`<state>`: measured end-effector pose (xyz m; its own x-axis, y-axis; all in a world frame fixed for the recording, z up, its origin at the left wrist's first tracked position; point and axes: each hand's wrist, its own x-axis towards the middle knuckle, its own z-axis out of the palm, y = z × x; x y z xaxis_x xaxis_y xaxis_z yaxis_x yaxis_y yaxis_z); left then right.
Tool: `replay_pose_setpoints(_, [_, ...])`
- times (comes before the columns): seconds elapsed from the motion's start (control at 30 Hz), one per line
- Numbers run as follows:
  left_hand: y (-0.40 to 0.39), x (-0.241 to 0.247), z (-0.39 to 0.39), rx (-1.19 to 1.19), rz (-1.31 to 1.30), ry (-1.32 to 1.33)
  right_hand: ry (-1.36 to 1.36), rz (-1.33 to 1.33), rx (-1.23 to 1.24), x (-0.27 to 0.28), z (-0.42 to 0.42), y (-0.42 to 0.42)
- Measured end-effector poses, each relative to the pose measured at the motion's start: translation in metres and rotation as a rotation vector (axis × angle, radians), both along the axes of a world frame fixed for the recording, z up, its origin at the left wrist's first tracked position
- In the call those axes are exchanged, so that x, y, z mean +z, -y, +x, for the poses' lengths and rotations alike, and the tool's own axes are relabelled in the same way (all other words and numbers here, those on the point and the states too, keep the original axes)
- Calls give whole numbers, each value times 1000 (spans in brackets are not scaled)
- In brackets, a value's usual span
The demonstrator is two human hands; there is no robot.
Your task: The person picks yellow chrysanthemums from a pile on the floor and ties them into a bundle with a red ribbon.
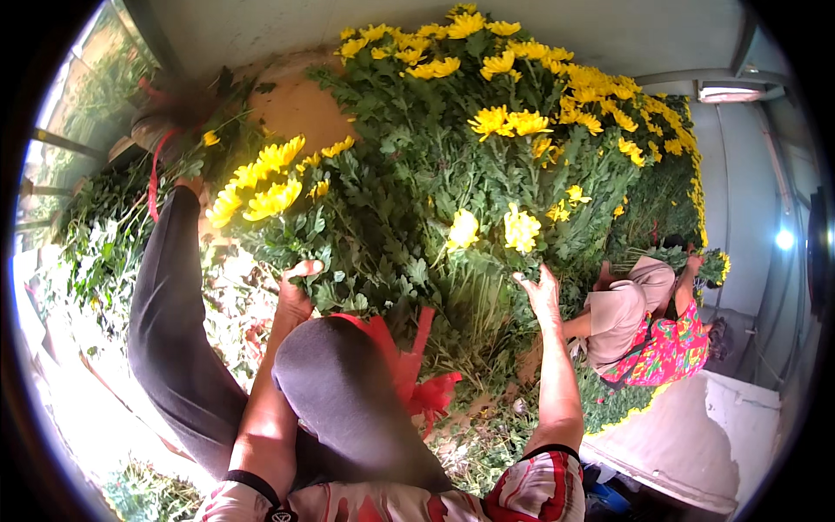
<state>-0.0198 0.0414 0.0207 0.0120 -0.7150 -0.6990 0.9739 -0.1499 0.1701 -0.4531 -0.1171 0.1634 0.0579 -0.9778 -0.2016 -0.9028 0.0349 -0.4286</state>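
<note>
My left hand (300, 280) is closed around the leafy stems of a bunch of yellow chrysanthemums (274, 199), whose heads point up and left. Over to the right, my right hand (541, 287) is at the base of two yellow chrysanthemum heads (522, 228); leaves partly hide its fingers, and its exact hold on the stems cannot be told. Red plastic ribbon strips (430, 391) lie by my bent knee, between my forearms. A large pile of cut yellow chrysanthemums (417, 124) with green foliage spreads beyond both hands.
A person in a floral top (672, 346) crouches at the right, holding a small bunch of flowers (721, 267). Another red strip (154, 176) hangs near my left foot. Leaf and stem scraps (483, 417) litter the floor. A pale wall (730, 163) stands at the right.
</note>
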Motion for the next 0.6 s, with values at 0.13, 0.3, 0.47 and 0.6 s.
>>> replay_pose_setpoints(0.13, [-3, -7, 4, -10, -19, 6, 5, -45, -33, -1, 3, 0])
replay_pose_setpoints(0.3, [-2, -10, 0, -11, -16, 25, -459, -528, -148, 0, 25, 19])
replay_pose_setpoints(0.47, [1, -19, -5, -7, 2, 1, -424, -305, 243, -30, 63, 12])
replay_pose_setpoints(0.6, [3, -9, -2, -16, -25, 20, -731, -230, 382, -50, 63, 7])
